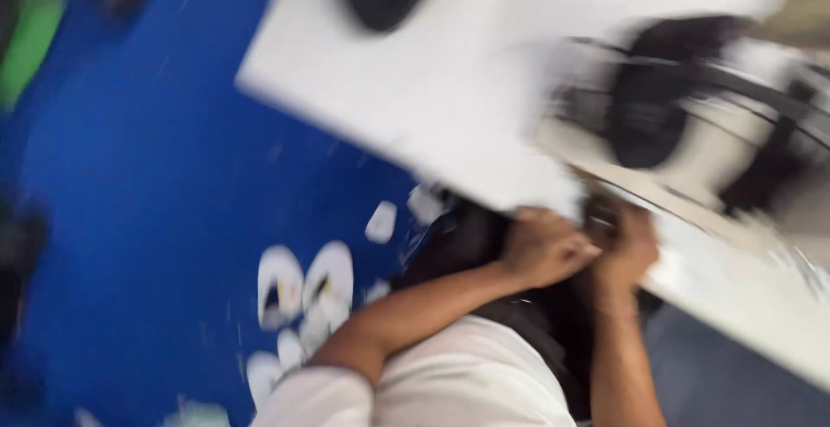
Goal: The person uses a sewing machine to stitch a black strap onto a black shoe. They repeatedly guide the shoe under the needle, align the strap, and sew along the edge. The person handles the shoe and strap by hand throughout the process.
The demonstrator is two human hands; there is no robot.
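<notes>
Heavy blur; left hand [543,245] curled on edge of white board [415,90], right hand [627,250] beside it, grip unclear; board tilted above blue floor [130,219]; white scraps [303,284] below; black shapes on board indistinct

Workshop: white worktable [450,90], blue floor [156,202] strewn with white offcuts [303,284].
</notes>
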